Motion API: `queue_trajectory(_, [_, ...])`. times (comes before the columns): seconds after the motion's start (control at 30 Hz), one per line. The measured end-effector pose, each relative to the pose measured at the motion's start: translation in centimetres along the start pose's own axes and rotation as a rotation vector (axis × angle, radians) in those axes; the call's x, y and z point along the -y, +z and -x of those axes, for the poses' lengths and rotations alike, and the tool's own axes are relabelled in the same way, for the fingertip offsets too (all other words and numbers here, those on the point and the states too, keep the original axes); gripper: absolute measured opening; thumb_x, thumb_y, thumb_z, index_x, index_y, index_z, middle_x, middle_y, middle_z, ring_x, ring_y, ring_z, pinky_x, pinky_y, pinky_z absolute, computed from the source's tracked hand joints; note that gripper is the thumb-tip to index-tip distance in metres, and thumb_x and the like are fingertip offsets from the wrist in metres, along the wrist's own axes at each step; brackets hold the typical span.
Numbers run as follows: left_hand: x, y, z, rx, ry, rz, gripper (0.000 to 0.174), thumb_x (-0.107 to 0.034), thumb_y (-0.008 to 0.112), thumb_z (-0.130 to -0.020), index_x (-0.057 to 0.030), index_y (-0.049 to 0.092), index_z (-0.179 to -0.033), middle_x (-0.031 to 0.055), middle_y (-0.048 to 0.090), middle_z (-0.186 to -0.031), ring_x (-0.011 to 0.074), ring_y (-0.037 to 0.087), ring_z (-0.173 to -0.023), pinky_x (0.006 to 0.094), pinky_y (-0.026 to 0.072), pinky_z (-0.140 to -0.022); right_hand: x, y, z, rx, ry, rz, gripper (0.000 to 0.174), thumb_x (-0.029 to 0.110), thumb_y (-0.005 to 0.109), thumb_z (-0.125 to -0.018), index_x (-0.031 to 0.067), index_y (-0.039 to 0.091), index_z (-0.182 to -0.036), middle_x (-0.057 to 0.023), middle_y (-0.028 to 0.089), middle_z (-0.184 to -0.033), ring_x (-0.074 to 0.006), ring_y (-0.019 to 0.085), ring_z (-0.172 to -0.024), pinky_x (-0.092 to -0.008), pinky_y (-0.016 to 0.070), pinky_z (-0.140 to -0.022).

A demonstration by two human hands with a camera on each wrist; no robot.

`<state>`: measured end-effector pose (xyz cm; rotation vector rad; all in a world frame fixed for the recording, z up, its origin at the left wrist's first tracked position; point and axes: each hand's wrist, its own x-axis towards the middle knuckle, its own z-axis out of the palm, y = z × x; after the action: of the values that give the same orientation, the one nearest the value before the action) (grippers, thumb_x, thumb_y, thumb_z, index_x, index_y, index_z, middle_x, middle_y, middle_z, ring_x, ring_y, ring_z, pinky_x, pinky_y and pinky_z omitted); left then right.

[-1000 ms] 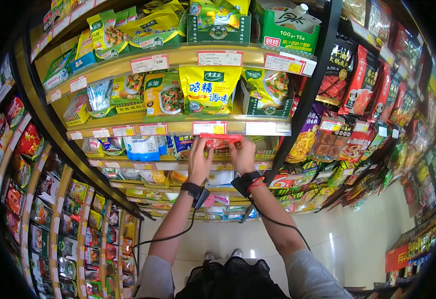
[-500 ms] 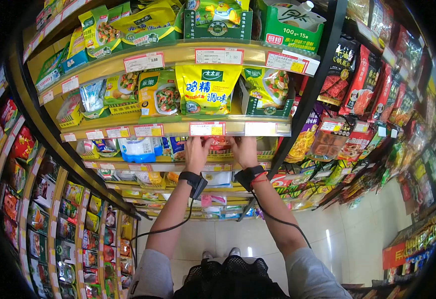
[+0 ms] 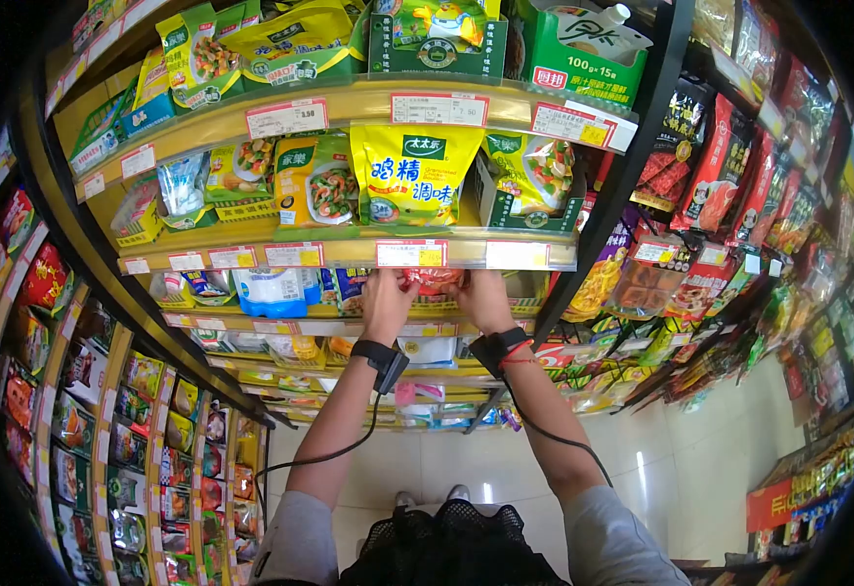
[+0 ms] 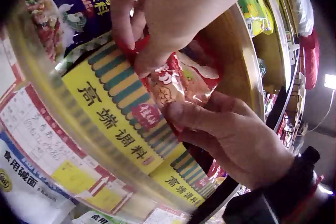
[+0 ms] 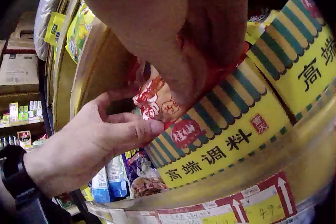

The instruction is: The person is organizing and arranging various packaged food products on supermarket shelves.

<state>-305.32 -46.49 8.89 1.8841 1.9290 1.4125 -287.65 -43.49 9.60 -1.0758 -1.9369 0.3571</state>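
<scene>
Holding a red packet [image 3: 434, 281] between them, both hands are raised to the shelf [image 3: 280, 326] just under the row of yellow bags [image 3: 410, 176]. The packet lies directly in front of the fingers, a little deeper into the shelf than the knuckles. Its long axis runs sideways, from one hand to the other, so each hand has one end. The left hand [image 3: 388, 305] pinches the upper edge on its side with thumb and curled fingers. The right hand [image 3: 483, 299] grips the other end in a similar manner (one digit of it lies along the printed face, as the left wrist view shows). Neither hand is nearer: they stand at equal height, with the backs of the hands toward the person and both forearms going steeply upward. The lower part of the packet sits behind the front wall of a yellow striped carton [image 4: 118, 111]; whether it touches this wall, I cannot tell. Blue seasoning packs [image 3: 351, 283] stand just beside the left hand.
</scene>
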Motion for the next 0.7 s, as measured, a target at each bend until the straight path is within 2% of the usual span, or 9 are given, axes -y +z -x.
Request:
queue_trajectory(0.07, [-0.4, 0.2, -0.5, -0.025, 0.03, 0.028, 0.024, -0.009, 0.074, -0.072, 0.0015, 0.064, -0.091, 0.0177, 0.067, -0.083, 0.033, 0.066, -0.078, 0.0421, 0.0523, -0.069, 0.0, 0.2, -0.3, -0.095, -0.089, 0.091, 0.042, 0.01, 0.078, -0.069, 0.0029, 0.06, -0.106, -0.0155, 0.063, -0.086, -0.0316, 0.06, -0.07, -0.0385, 0.0497, -0.064])
queue_trajectory(0.13, [-0.4, 0.4, -1.0, -0.049, 0.061, 0.057, 0.02, -0.008, 0.073, -0.072, 0.0003, 0.066, -0.089, 0.018, 0.067, -0.08, 0.0342, 0.066, -0.075, 0.0428, 0.0521, -0.068, 0.2, 0.5, -0.7, -0.077, -0.044, 0.052, 0.041, 0.009, 0.078, -0.069, 0.0027, 0.06, -0.105, -0.0154, 0.063, -0.086, -0.0314, 0.06, -0.07, -0.0387, 0.0498, -0.064])
queue_trajectory(0.2, [-0.2, 0.8, -1.3, -0.042, 0.072, 0.01, 0.02, -0.01, 0.076, -0.073, 0.0029, 0.066, -0.086, 0.019, 0.068, -0.077, 0.0316, 0.068, -0.074, 0.0401, 0.0529, -0.067, -0.2, 1.0, -0.8, -0.06, 0.002, 0.012, 0.04, 0.009, 0.077, -0.069, 0.0026, 0.06, -0.105, -0.0152, 0.063, -0.085, -0.0313, 0.061, -0.07, -0.039, 0.0498, -0.065])
queue_trajectory(0.27, [-0.2, 1.1, -1.0, -0.068, 0.098, -0.036, 0.022, -0.01, 0.076, -0.072, 0.0033, 0.066, -0.087, 0.0186, 0.068, -0.077, 0.0327, 0.067, -0.073, 0.041, 0.0526, -0.067, -0.4, 1.2, -0.6, -0.151, -0.055, 0.055, 0.024, 0.013, 0.073, -0.074, 0.0042, 0.064, -0.094, -0.0146, 0.065, -0.083, -0.0331, 0.063, -0.073, -0.0422, 0.05, -0.067])
queue_trajectory(0.43, [-0.4, 0.5, -0.3, -0.055, 0.062, -0.012, 0.029, -0.012, 0.077, -0.071, 0.0035, 0.063, -0.09, 0.0169, 0.068, -0.082, 0.0355, 0.065, -0.076, 0.0436, 0.0509, -0.07, -0.6, 0.8, -0.5, -0.097, 0.029, -0.078, 0.029, 0.014, 0.075, -0.072, 0.0049, 0.064, -0.097, -0.0151, 0.065, -0.082, -0.0325, 0.063, -0.073, -0.0414, 0.0499, -0.066])
queue_trajectory(0.5, [0.1, 0.5, 0.6, -0.133, 0.05, -0.052, 0.024, -0.009, 0.075, -0.071, 0.0002, 0.063, -0.089, 0.0166, 0.065, -0.088, 0.0356, 0.062, -0.084, 0.0442, 0.0487, -0.075, -0.2, 0.4, -0.5, -0.095, 0.027, -0.105, 0.031, 0.014, 0.075, -0.071, 0.0051, 0.063, -0.099, -0.0151, 0.064, -0.081, -0.0324, 0.063, -0.074, -0.0413, 0.0498, -0.066])
queue_trajectory(0.57, [0.5, 0.4, 0.7, -0.129, 0.071, -0.014, 0.025, -0.009, 0.075, -0.072, 0.0007, 0.061, -0.09, 0.0163, 0.064, -0.09, 0.0354, 0.061, -0.086, 0.0438, 0.0482, -0.076, 0.1, 0.0, -0.5, -0.095, -0.084, -0.003, 0.036, 0.014, 0.076, -0.069, 0.005, 0.062, -0.101, -0.0158, 0.064, -0.081, -0.0331, 0.063, -0.074, -0.042, 0.0497, -0.066])
queue_trajectory(0.63, [0.9, 0.2, 0.7, -0.125, 0.091, 0.025, 0.026, -0.009, 0.075, -0.072, 0.0012, 0.06, -0.09, 0.016, 0.063, -0.092, 0.0352, 0.06, -0.088, 0.0434, 0.0477, -0.077, 0.1, -0.3, -0.7, -0.043, -0.064, 0.028, 0.037, 0.014, 0.076, -0.069, 0.0052, 0.062, -0.102, -0.0162, 0.064, -0.082, -0.0341, 0.063, -0.076, -0.043, 0.0496, -0.068])
queue_trajectory(0.7, [0.9, -0.1, 0.6, -0.149, 0.172, 0.018, 0.024, -0.012, 0.077, -0.072, 0.0009, 0.063, -0.087, 0.017, 0.065, -0.088, 0.0358, 0.061, -0.082, 0.0446, 0.0478, -0.075, -0.1, -0.3, -0.7, 0.009, -0.044, 0.059, 0.039, 0.014, 0.076, -0.069, 0.0054, 0.062, -0.104, -0.0167, 0.064, -0.084, -0.0352, 0.062, -0.079, -0.044, 0.0495, -0.07])
